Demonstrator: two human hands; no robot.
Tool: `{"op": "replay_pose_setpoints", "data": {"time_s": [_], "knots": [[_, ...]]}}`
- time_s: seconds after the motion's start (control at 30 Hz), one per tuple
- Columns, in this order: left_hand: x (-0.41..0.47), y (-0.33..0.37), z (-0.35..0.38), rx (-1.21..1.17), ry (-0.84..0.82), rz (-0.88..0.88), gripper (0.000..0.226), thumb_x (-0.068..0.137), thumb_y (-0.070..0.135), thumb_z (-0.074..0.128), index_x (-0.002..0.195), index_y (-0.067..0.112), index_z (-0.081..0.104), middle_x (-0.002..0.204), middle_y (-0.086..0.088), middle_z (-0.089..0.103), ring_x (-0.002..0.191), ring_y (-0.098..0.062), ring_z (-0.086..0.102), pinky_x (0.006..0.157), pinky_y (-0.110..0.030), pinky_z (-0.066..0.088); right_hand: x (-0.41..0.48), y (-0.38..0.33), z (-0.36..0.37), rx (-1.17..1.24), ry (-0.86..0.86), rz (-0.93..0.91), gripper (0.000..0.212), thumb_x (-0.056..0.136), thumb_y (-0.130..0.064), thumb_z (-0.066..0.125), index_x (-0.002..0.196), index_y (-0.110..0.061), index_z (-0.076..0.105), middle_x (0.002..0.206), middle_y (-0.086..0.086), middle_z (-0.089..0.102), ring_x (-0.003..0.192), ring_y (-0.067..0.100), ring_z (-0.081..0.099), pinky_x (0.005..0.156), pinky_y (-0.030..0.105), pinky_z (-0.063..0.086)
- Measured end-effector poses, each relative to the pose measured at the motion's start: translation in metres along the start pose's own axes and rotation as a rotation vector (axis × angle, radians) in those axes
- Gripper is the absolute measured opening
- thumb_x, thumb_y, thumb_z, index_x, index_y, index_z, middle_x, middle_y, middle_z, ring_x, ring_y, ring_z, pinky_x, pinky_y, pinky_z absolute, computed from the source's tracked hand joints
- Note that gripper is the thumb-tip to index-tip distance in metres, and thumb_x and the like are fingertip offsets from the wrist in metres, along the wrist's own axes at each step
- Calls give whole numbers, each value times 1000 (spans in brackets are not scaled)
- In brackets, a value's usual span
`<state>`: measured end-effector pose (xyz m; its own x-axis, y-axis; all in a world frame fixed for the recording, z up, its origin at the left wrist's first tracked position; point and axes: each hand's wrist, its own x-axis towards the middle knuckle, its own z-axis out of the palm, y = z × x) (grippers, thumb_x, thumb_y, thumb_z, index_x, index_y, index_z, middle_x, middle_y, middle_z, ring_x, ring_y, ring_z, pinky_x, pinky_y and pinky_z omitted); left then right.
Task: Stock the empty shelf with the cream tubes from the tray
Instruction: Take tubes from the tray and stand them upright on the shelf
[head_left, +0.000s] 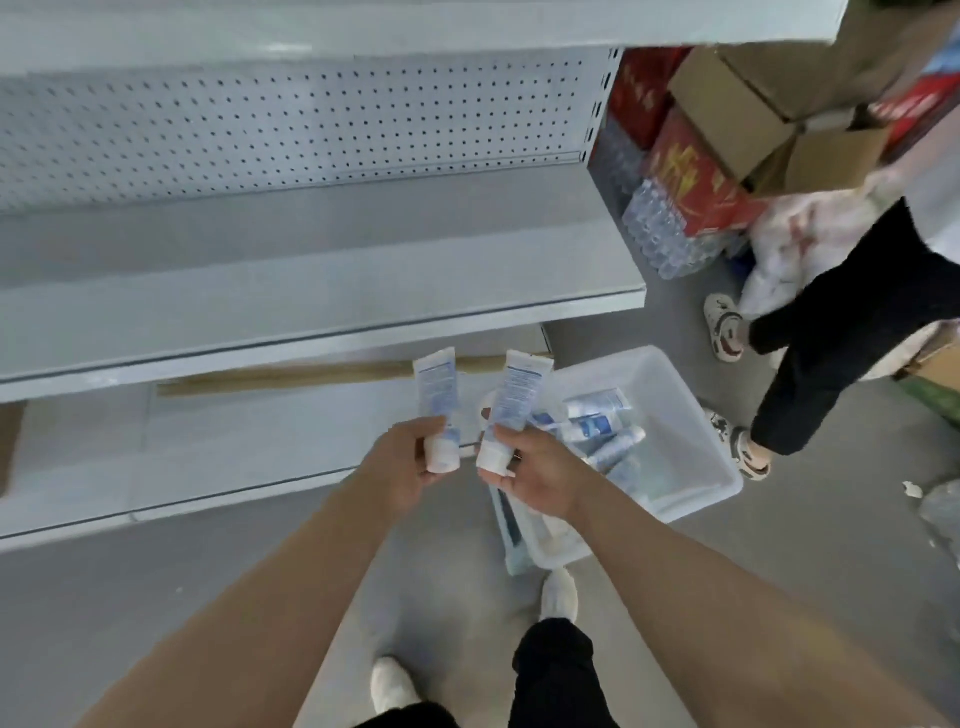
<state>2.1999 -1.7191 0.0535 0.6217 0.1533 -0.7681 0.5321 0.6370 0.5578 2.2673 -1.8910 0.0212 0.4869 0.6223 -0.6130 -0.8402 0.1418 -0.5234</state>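
Fingers (423, 431) of my left hand (405, 467) clamp one white, blue-printed plastic cream tube (435, 395); right hand (540, 480) clamps a second tube (514, 400), above the white plastic tray (675, 447)'s left edge.

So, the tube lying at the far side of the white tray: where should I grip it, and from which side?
I would pinch the tube across its middle, coming from above: it lies on its side, and the walls of the tray block a sideways approach.
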Motion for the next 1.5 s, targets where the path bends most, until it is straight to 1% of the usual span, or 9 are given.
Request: {"op": "replay_pose_setpoints", "data": {"time_s": [0.23,0.43,0.6,0.73,0.83,1.0,1.1,1.33,1.5], "knots": [[-113,135,-68,104,-73,447,18,91,2,58,105,14,59,97,-4,68,86,-18,63,82,-35,52,-12,-33,179,-193,-230,-258,38,83,-10,72,118,-14,59,100,8,63,97,25,62,85,46,55],[-190,248,-106,125,-43,765,36,84,4,69,117,14,59,109,-6,69,95,-22,67,77,-34,53,-39,-83,311,-475,-280,-507,34,92,-19,67,124,-8,61,123,8,67,115,24,63,96,48,52],[-220,313,-121,116,71,951,23,82,6,72,102,13,64,99,-3,70,82,-16,68,60,-23,53,-33,-128,400,-642,-205,-672,34,90,-25,70,121,-14,63,114,2,72,103,18,69,82,31,57],[-214,354,-126,132,121,1026,16,80,7,74,93,14,69,100,-6,73,93,-21,68,88,-36,53,-1,-167,442,-701,-162,-758,33,89,-22,70,120,-17,62,112,0,72,100,19,70,81,30,57],[-197,383,-124,110,169,1041,26,78,7,76,103,9,68,104,-8,72,100,-24,67,94,-41,52,33,-196,461,-698,-121,-795,32,90,-19,70,120,-16,61,116,4,69,102,20,69,86,34,57],[-159,431,-103,110,230,1057,32,79,7,75,109,4,65,106,-11,69,94,-23,66,83,-34,53,82,-238,485,-682,-35,-838,32,87,-17,72,118,-15,62,114,6,69,99,20,68,79,31,58],[-141,455,-92,103,245,1068,21,80,7,75,98,8,64,93,-3,67,78,-15,62,74,-29,46,105,-257,496,-716,52,-863,36,83,-21,77,116,-15,64,108,6,70,99,23,69,84,38,59],[-106,491,-88,109,365,1080,25,78,9,77,90,18,57,89,-2,63,82,-20,60,79,-30,49,128,-269,506,-852,299,-948,36,78,-27,79,110,-18,66,95,3,70,89,23,69,82,41,60],[-90,512,-85,231,472,1124,12,78,11,73,90,14,70,80,-2,65,69,-18,60,71,-24,50,139,-280,494,-890,432,-1002,38,74,-31,80,107,-18,66,99,2,69,91,19,67,85,40,58]]}}
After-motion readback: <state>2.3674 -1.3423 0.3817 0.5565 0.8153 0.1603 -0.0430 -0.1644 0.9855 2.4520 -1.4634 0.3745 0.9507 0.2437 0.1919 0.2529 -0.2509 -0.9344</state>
